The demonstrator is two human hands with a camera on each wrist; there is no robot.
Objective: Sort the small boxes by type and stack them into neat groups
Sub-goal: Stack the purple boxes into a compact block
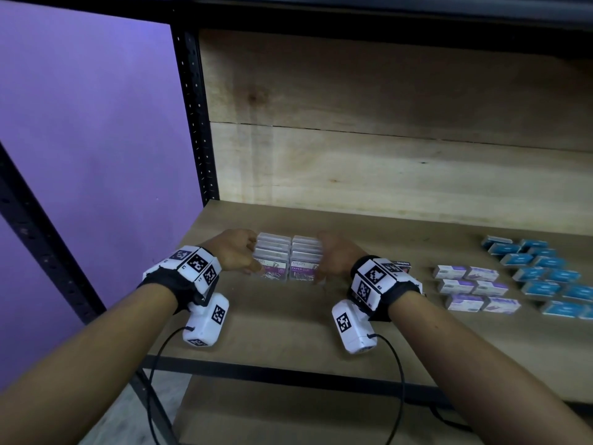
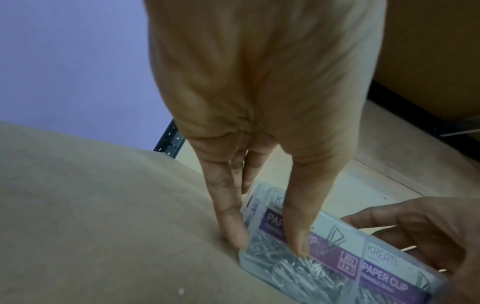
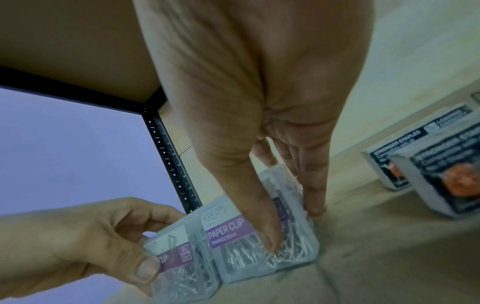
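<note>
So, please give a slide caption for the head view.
Both hands square up two rows of paper-clip boxes on the shelf.

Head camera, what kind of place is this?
Probably a stockroom or stationery supply shelf: a wooden shelf on a black perforated metal rack, with paper clip boxes and staple boxes grouped in rows.

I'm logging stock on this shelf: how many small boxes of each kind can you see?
Clear paper clip boxes: about 10, in 2 tight rows, hard to separate
White-and-purple boxes: 6
Blue boxes: 12, the last cut by the frame edge
Dark staples boxes: at least 2
Total: about 30
</note>
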